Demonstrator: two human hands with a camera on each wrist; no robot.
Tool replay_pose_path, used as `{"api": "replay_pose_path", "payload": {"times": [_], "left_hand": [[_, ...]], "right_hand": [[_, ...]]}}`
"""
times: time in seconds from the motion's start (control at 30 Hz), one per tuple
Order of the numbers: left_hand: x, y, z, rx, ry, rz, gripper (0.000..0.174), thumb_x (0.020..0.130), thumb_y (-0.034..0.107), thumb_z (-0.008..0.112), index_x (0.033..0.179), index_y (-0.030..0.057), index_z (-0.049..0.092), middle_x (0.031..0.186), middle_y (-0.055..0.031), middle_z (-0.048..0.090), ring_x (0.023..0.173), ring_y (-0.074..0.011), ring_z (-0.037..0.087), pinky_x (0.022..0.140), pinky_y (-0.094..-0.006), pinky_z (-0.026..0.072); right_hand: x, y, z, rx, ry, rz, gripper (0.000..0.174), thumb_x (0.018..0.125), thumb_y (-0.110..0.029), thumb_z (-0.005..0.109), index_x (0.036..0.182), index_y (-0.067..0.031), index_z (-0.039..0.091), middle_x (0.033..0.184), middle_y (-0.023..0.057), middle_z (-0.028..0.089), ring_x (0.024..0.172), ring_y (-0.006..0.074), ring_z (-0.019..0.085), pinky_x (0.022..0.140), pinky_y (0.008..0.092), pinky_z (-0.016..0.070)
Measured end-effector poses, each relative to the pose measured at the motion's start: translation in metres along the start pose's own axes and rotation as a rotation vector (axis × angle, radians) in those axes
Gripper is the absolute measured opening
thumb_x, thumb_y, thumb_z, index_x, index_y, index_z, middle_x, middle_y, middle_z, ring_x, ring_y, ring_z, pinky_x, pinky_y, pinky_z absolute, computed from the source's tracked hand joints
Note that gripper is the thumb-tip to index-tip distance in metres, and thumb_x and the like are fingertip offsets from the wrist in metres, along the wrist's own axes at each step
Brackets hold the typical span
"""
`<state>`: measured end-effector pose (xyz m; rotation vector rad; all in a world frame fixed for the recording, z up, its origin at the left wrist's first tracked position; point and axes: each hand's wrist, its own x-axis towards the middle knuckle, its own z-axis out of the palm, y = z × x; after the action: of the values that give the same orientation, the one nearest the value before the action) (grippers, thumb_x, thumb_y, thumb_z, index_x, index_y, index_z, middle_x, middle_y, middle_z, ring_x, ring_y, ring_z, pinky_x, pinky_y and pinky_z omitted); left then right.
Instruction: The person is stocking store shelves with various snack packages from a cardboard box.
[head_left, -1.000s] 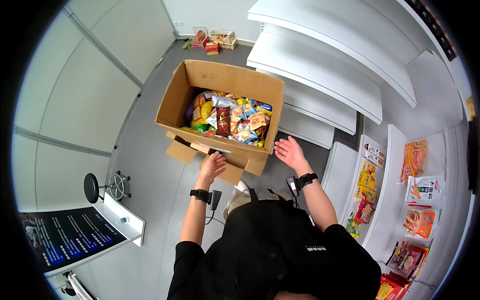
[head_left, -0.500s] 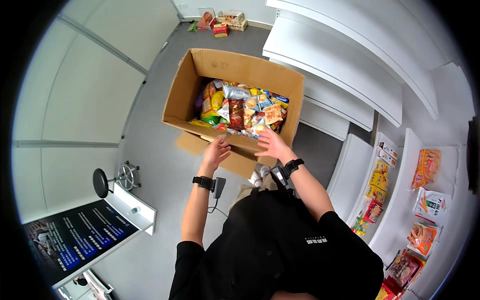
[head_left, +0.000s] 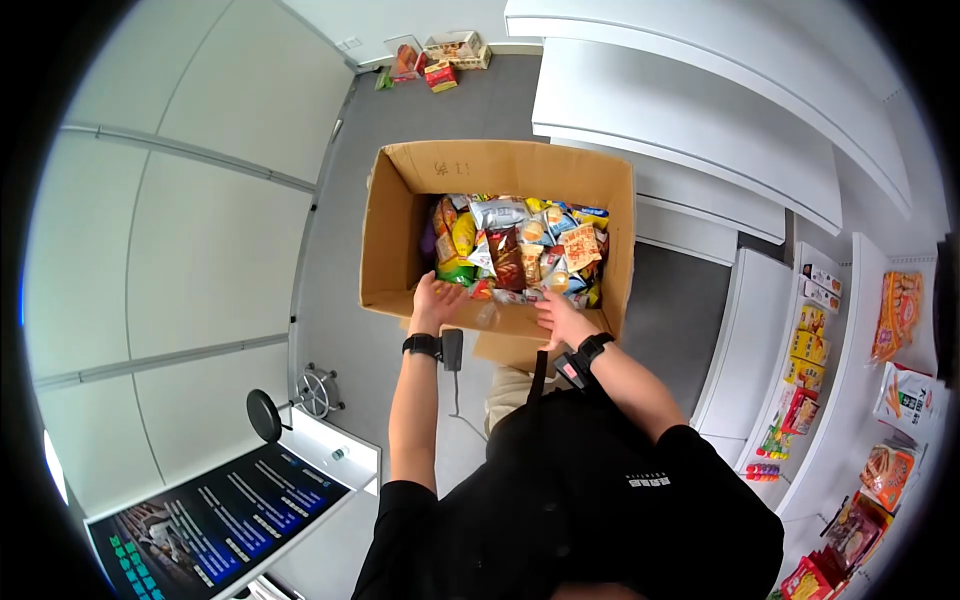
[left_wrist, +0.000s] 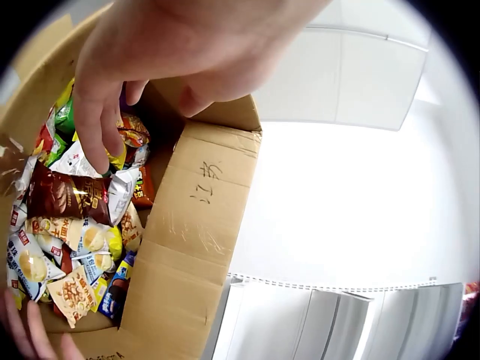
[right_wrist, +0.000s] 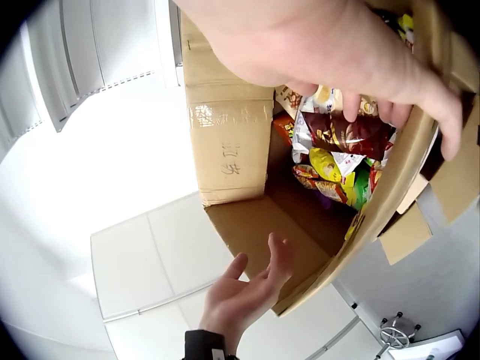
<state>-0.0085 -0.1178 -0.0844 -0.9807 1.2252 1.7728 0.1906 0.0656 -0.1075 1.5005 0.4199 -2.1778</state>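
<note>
A large cardboard box [head_left: 500, 165] full of bagged snacks [head_left: 507, 255] stands in front of me, its top uncovered. At the box's near left rim, my left hand [head_left: 437, 302] hangs relaxed with nothing in it. In the left wrist view its fingers [left_wrist: 91, 135] point down over the snack bags. My right hand [head_left: 566, 320] is at the near rim, right of the middle. The right wrist view shows its thumb [right_wrist: 448, 124] across the rim on the outer side, with the other fingers over the inside. A brown snack bag [head_left: 507, 262] lies between the two hands.
White shelves [head_left: 690, 100] rise behind and right of the box. A lower rack at the right holds packaged foods [head_left: 810, 350]. Several food packages [head_left: 440, 76] sit on the floor by the far wall. A round stool [head_left: 265, 415] and a display board [head_left: 220, 520] stand at left.
Both hands have moved forward to the box's near rim; the right hand has also come inward from beside the box's right corner. The head view has shifted, placing the box farther right.
</note>
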Motion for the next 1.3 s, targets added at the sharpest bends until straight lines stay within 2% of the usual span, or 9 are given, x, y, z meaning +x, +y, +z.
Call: {"api": "replay_pose_path", "payload": {"times": [0.37, 0.47, 0.57, 0.67, 0.87, 1.03, 1.2, 1.27, 1.3], "left_hand": [[0.185, 0.104, 0.015, 0.005, 0.085, -0.122, 0.062, 0.09, 0.022, 0.05, 0.142, 0.0207, 0.017, 0.148, -0.0109, 0.014, 0.11, -0.0461, 0.044, 0.082, -0.063, 0.0452], [0.221, 0.12, 0.016, 0.483, 0.027, -0.022, 0.072, 0.081, 0.027, 0.067, 0.139, 0.0118, 0.028, 0.142, -0.0162, 0.029, 0.112, -0.0409, 0.047, 0.087, -0.0525, 0.0476], [0.236, 0.135, 0.009, 1.537, -0.237, 0.394, 0.077, 0.07, 0.031, 0.079, 0.13, 0.0017, 0.041, 0.128, -0.0192, 0.048, 0.109, -0.0341, 0.053, 0.088, -0.041, 0.049], [0.303, 0.122, -0.009, 1.501, -0.306, 0.567, 0.079, 0.059, 0.03, 0.087, 0.12, -0.0039, 0.051, 0.113, -0.0191, 0.061, 0.102, -0.0295, 0.059, 0.086, -0.0348, 0.0492], [0.327, 0.12, 0.004, 0.789, -0.207, 0.047, 0.067, 0.066, 0.007, 0.079, 0.124, 0.0004, 0.047, 0.113, -0.0169, 0.057, 0.1, -0.0262, 0.057, 0.078, -0.0362, 0.0547], [0.375, 0.098, 0.003, 0.43, 0.006, -0.265, 0.04, 0.086, 0.03, 0.061, 0.118, 0.008, 0.052, 0.115, -0.0158, 0.05, 0.088, -0.0274, 0.055, 0.072, -0.041, 0.0542], [0.396, 0.087, 0.014, 0.772, 0.032, -0.192, 0.034, 0.088, 0.013, 0.058, 0.121, 0.0069, 0.054, 0.113, -0.0095, 0.055, 0.088, -0.0193, 0.057, 0.068, -0.0291, 0.051], [0.393, 0.088, 0.022, 0.643, 0.177, -0.259, 0.031, 0.088, 0.02, 0.06, 0.116, 0.0076, 0.058, 0.105, -0.0073, 0.058, 0.079, -0.0183, 0.056, 0.062, -0.029, 0.0482], [0.419, 0.079, 0.008, 0.711, 0.186, -0.198, 0.024, 0.081, 0.033, 0.066, 0.086, 0.0089, 0.064, 0.079, -0.0068, 0.059, 0.059, -0.0195, 0.053, 0.053, -0.0328, 0.0455]], "right_hand": [[0.058, -0.009, -0.008, 0.367, 0.197, -0.224, 0.054, 0.087, -0.048, 0.05, 0.127, -0.0118, 0.047, 0.135, 0.0126, 0.041, 0.121, 0.0269, 0.041, 0.088, 0.0675, 0.0229], [0.062, -0.018, 0.007, 0.419, 0.238, -0.241, 0.052, 0.09, -0.041, 0.048, 0.128, -0.0069, 0.042, 0.134, 0.0132, 0.041, 0.119, 0.0321, 0.044, 0.093, 0.0604, 0.0321], [0.086, -0.015, -0.006, 0.522, 0.268, -0.319, 0.049, 0.092, -0.033, 0.048, 0.13, -0.0054, 0.034, 0.132, 0.0143, 0.042, 0.118, 0.036, 0.041, 0.094, 0.0529, 0.043], [0.082, -0.014, 0.0, 0.53, 0.381, -0.367, 0.051, 0.092, -0.033, 0.048, 0.13, -0.0036, 0.033, 0.132, 0.0151, 0.041, 0.117, 0.0367, 0.042, 0.094, 0.0518, 0.0444], [0.073, -0.02, 0.016, 0.552, 0.386, -0.334, 0.06, 0.092, -0.032, 0.049, 0.135, 0.0038, 0.029, 0.136, 0.0201, 0.035, 0.119, 0.0432, 0.042, 0.099, 0.0506, 0.0406], [0.084, -0.016, 0.007, 0.577, 0.407, -0.357, 0.063, 0.09, -0.033, 0.053, 0.132, 0.0082, 0.03, 0.136, 0.0258, 0.032, 0.12, 0.043, 0.042, 0.1, 0.0487, 0.0403], [0.086, -0.031, -0.001, 0.616, 0.365, -0.337, 0.061, 0.09, -0.035, 0.053, 0.131, 0.0049, 0.032, 0.133, 0.0239, 0.036, 0.113, 0.0449, 0.046, 0.095, 0.0506, 0.0444], [0.084, -0.038, 0.003, 0.639, 0.358, -0.326, 0.063, 0.089, -0.036, 0.053, 0.131, 0.006, 0.032, 0.132, 0.0245, 0.037, 0.112, 0.0449, 0.047, 0.095, 0.0501, 0.0446], [0.084, -0.038, 0.003, 0.651, 0.348, -0.32, 0.064, 0.089, -0.037, 0.054, 0.13, 0.0063, 0.033, 0.131, 0.0248, 0.038, 0.111, 0.0447, 0.048, 0.094, 0.05, 0.0447]]}}
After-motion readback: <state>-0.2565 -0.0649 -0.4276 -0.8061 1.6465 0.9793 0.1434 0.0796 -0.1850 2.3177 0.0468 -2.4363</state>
